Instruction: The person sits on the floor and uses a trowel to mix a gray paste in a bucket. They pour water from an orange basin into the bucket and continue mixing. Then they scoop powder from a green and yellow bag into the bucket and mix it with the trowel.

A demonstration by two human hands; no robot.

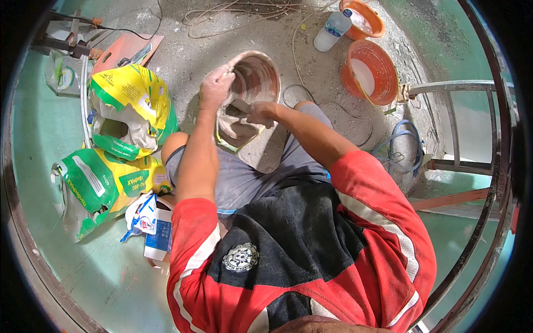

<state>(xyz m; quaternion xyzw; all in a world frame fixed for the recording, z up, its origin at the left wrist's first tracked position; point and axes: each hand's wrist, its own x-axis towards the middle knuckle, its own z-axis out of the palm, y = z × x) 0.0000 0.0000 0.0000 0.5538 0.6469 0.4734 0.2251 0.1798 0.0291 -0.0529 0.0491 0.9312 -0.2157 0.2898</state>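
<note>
A plaster-smeared bucket (268, 72) tilts on the floor between my knees, its mouth toward me. My left hand (216, 87) is closed over its left rim. Inside the bucket's mouth, my right hand (261, 114) grips a flat scraper (240, 105), whose handle is mostly hidden in the fingers. Pale, wet-looking mix (236, 126) coats the bucket's lower inner wall, close to the scraper.
Two torn yellow-and-green bags (125, 183) stand at my left, beside a blue-and-white box (159, 236). Orange basins (383, 66) with white contents and a plastic bottle (333, 30) are at the far right. A metal frame (452, 125) rises at right; cords (297, 53) cross the floor.
</note>
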